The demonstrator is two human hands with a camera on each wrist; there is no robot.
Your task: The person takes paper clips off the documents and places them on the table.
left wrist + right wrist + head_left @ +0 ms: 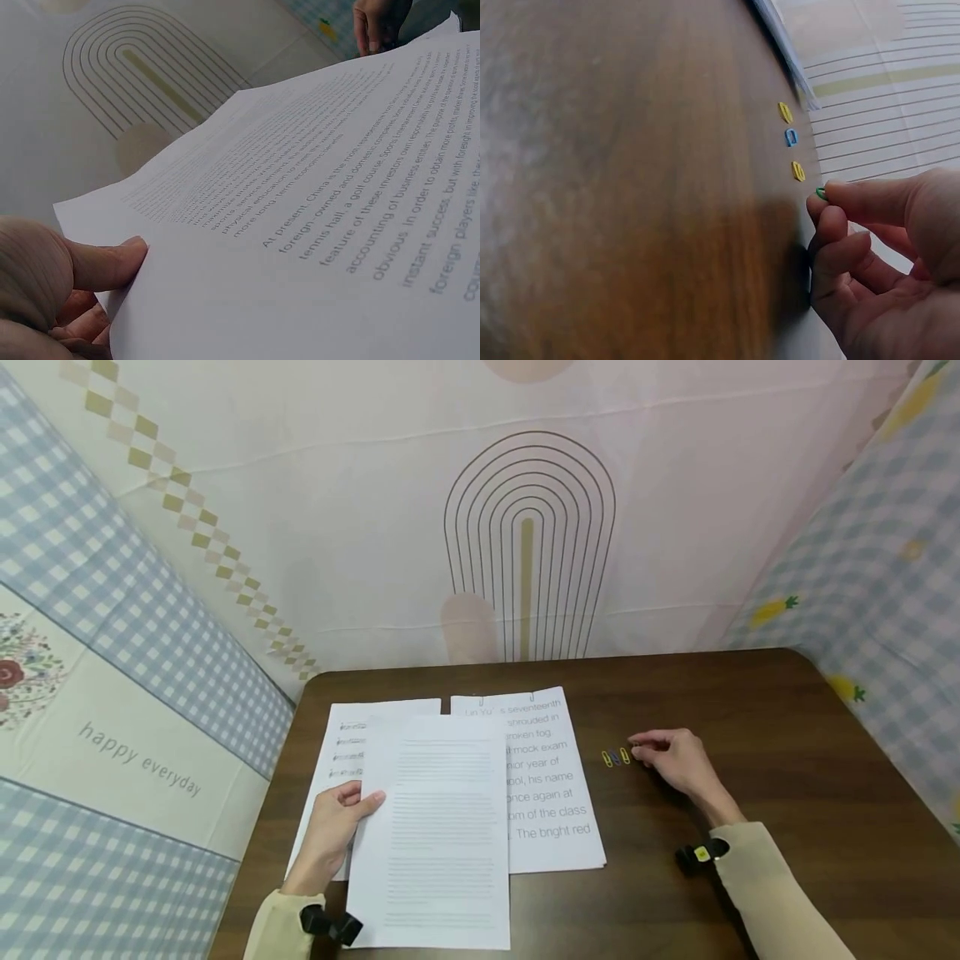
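My left hand (332, 828) pinches the left edge of a printed paper sheet (448, 893), thumb on top and fingers beneath. In the left wrist view, the lines of text on the sheet (352, 187) run away from the thumb. On the right, my right hand (681, 762) pinches a small green paper clip (821, 193) between thumb and index finger, just over the table. Beside those fingertips lie a yellow paper clip (798, 171), a blue paper clip (791, 137) and another yellow paper clip (785, 112) in a row.
Under the held sheet's left side lie sheets with music notation (348, 727), partly covered. To its right is a large-print text stack (555, 810) with clips at its top edge. All rest on a dark wooden table (787, 760) against a patterned cloth (360, 527).
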